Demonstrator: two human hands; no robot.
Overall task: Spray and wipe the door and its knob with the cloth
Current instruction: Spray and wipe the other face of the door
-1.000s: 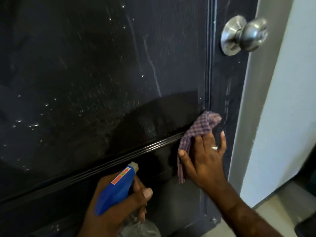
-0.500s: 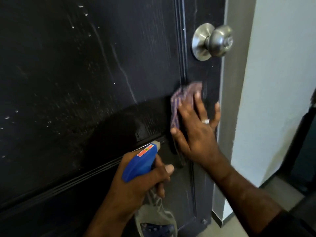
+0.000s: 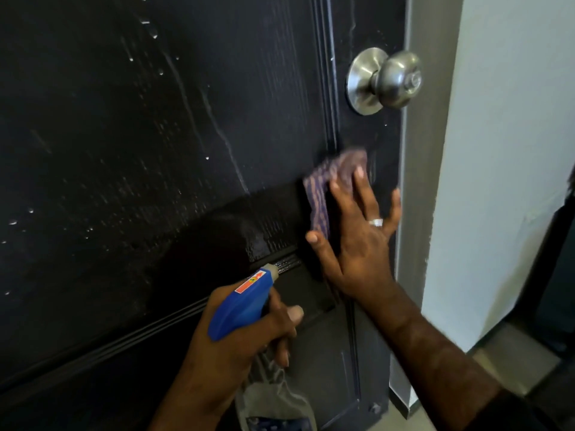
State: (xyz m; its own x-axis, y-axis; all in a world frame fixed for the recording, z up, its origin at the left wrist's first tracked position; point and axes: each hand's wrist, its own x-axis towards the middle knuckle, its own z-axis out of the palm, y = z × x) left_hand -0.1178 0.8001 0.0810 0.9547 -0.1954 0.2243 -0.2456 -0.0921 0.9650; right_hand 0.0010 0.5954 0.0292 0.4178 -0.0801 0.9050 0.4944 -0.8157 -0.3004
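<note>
Doorway setting: a black wood-grain door fills most of the view, with a grey frame and a pale wall to its right and a strip of light floor at lower right. Nearest the camera, the left hand grips a spray bottle; fingers curled round its neck, thumb laid across the front, blue trigger head with a red label on top, nozzle pointing toward the door's raised moulding. The clear bottle body hangs below the hand, partly out of view. Just beyond, the right hand presses a purple checked cloth flat against the door, fingers straight and spread apart, thumb out to the left, a ring on one finger. Cloth sits bunched under the fingertips and trails down along the palm's left side; it lies over the vertical groove near the door's latch edge, below the knob and apart from it. The panel left of the cloth looks darker and wet just above the horizontal moulding. Farther up, the round metal knob stands out on its round plate. Droplets and thin pale run marks scatter across the upper and left part of the panel.
</note>
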